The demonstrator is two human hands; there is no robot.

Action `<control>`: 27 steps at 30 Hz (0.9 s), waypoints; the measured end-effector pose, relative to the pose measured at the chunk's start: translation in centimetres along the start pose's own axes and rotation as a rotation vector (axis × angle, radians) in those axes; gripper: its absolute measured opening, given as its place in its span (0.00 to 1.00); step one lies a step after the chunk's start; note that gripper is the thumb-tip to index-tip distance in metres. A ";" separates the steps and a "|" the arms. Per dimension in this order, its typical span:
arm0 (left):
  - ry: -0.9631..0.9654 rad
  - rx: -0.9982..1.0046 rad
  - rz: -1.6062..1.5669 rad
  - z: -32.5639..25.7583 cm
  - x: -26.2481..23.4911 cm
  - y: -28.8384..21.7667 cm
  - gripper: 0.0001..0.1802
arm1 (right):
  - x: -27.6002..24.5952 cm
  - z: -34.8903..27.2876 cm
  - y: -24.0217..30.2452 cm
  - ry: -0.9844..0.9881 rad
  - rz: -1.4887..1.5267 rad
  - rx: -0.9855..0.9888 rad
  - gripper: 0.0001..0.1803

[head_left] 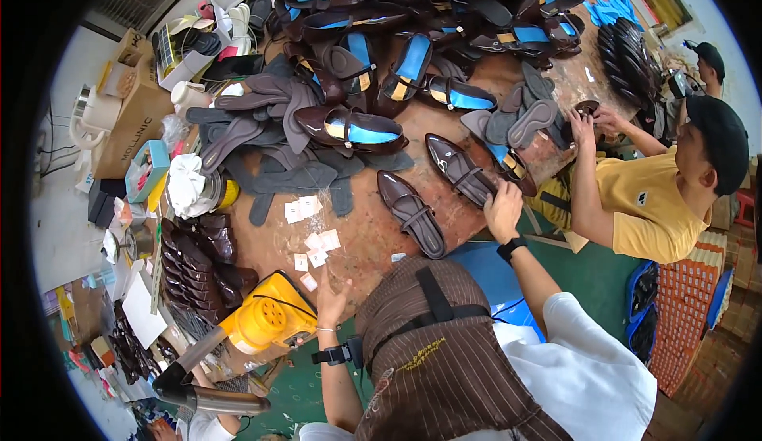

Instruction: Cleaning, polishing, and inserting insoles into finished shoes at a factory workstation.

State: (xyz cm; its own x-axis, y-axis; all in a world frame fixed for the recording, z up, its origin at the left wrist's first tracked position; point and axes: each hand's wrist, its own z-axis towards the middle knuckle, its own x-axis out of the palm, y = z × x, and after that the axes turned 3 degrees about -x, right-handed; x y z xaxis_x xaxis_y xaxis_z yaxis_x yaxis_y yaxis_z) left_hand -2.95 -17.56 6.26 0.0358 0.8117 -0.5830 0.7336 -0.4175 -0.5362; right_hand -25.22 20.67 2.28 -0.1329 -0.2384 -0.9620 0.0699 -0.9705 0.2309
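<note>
My right hand is closed on the heel end of a dark brown glossy shoe with a strap and a grey insole, at the table's near edge. To its left lies a similar strapped shoe, toe pointing away and also with a grey insole. My left hand is open, its fingers apart, beside the yellow machine. Its fingertips are near a small pinkish-white label; whether they touch it I cannot tell. Several more white labels lie just beyond.
Many brown shoes with blue insoles are piled across the far table. Grey insoles lie heaped at left and more at right. Stacked brown uppers stand at the left edge. A co-worker in a yellow shirt works at right.
</note>
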 end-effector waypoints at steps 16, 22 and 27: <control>0.491 0.205 -0.996 -0.5 1.9 -10.8 0.43 | -10.8 -0.6 10.1 0.790 0.733 -0.323 0.13; -0.141 0.055 -0.849 1.8 -0.9 -6.7 0.40 | -3.8 -0.5 12.5 0.380 0.436 -0.253 0.16; -0.268 -0.162 -0.980 1.0 -1.1 2.8 0.43 | 3.6 -1.5 8.1 0.719 0.288 -0.034 0.13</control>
State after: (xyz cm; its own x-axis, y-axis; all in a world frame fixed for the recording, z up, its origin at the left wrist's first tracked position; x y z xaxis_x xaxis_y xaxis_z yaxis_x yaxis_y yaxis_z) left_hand -1.65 -20.03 4.80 -0.7659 0.6399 -0.0619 0.4425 0.4550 -0.7728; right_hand -23.63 12.02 0.48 0.5689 -0.3877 -0.7253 0.0364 -0.8692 0.4931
